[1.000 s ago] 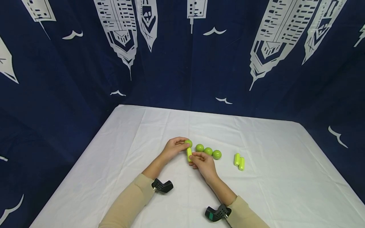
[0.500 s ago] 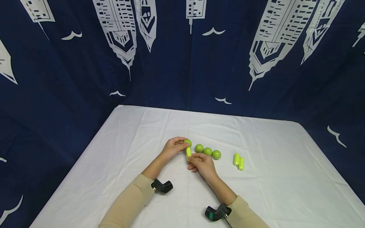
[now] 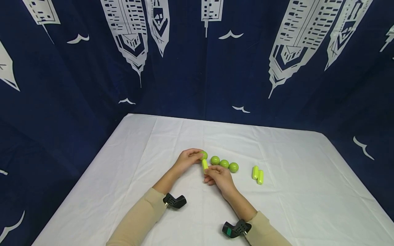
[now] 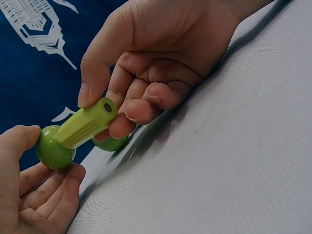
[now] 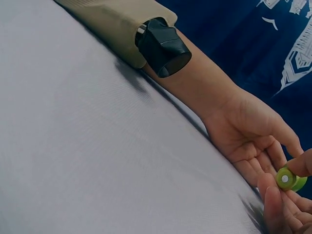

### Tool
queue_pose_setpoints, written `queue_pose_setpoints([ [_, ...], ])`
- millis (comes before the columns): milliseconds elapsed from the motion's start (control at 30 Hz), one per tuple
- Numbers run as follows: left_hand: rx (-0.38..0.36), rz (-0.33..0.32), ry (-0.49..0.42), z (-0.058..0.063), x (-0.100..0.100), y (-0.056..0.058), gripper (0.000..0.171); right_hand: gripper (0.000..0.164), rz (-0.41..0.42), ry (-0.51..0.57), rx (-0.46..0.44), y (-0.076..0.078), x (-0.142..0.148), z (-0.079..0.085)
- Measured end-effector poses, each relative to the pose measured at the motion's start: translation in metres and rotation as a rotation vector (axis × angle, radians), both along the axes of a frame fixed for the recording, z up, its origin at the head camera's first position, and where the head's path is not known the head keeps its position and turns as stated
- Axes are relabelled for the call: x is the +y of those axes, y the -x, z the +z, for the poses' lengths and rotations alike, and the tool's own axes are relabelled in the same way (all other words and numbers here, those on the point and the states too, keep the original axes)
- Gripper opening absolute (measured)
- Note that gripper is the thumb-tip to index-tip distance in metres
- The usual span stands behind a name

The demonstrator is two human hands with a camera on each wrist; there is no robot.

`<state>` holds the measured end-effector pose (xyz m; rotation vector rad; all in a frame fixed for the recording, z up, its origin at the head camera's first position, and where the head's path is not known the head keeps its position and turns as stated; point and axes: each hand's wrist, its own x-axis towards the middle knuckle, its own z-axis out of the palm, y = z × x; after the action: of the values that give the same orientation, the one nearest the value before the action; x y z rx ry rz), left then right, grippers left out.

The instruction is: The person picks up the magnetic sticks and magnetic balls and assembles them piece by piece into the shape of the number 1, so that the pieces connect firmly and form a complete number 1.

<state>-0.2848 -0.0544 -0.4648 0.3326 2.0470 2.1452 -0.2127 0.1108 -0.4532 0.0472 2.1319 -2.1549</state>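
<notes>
My left hand (image 3: 188,159) pinches a glossy green ball (image 4: 55,147) between thumb and fingers, just over the table. My right hand (image 3: 220,177) grips a short yellow-green rod (image 4: 87,123) by its near end, thumb on top and fingertips beneath. The rod's far end meets the ball in the left wrist view. Ridges run along its side, and a small round metal-like spot (image 5: 285,179) marks its near end. Just beyond the right fingers, three more green balls (image 3: 224,163) lie in a slanting row on the white cloth.
Two more yellow-green rods (image 3: 258,175) lie side by side to the right of the balls. A white cloth (image 3: 295,191) covers the table. Dark blue fabric (image 3: 191,82) with white building prints hangs behind its far edge. Each wrist carries a black camera (image 3: 175,201).
The right hand has shifted the rod slightly and tilted it, so it looks shorter from the head. The left hand holds the ball in nearly the same spot. Balls and rods on the table stay put.
</notes>
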Motion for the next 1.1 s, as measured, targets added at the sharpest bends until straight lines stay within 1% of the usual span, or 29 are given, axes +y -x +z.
queue_pose_setpoints([
  [133, -0.012, -0.003, -0.008, 0.002, 0.0, -0.002, 0.034, 0.021, -0.001, 0.013, -0.008, 0.0, 0.0, 0.001],
  [200, -0.049, -0.011, 0.004, 0.005, 0.001, -0.003, 0.037, 0.021, -0.001, 0.021, -0.012, 0.001, 0.001, 0.0],
  [267, -0.112, -0.02, 0.037, 0.01, 0.001, -0.005, 0.041, 0.021, 0.001, 0.028, -0.013, 0.001, 0.001, 0.0],
  [300, -0.156, -0.028, 0.05, 0.012, 0.001, -0.006, 0.042, 0.021, 0.002, 0.033, -0.015, 0.002, 0.002, -0.001],
  [367, -0.238, -0.049, 0.077, 0.018, 0.0, -0.008, 0.044, 0.021, 0.003, 0.04, -0.014, 0.002, 0.002, -0.002],
  [433, -0.303, -0.071, 0.09, 0.023, 0.0, -0.01, 0.044, 0.022, 0.0, 0.049, -0.014, 0.002, 0.002, -0.002],
  [533, -0.361, -0.112, 0.092, 0.028, 0.0, -0.013, 0.04, 0.022, -0.008, 0.06, -0.012, 0.002, 0.002, -0.002],
  [633, -0.381, -0.146, 0.093, 0.029, 0.0, -0.015, 0.035, 0.021, -0.011, 0.066, -0.012, 0.002, 0.002, -0.001],
  [700, -0.385, -0.157, 0.088, 0.029, 0.0, -0.016, 0.031, 0.021, -0.008, 0.066, -0.009, 0.002, 0.002, -0.001],
  [933, -0.38, -0.149, 0.088, 0.029, 0.005, -0.019, 0.023, 0.021, 0.0, 0.07, 0.004, 0.0, 0.002, 0.0],
  [1100, -0.407, -0.138, 0.062, 0.028, 0.006, -0.018, 0.014, 0.023, 0.003, 0.066, 0.012, 0.0, 0.002, 0.0],
])
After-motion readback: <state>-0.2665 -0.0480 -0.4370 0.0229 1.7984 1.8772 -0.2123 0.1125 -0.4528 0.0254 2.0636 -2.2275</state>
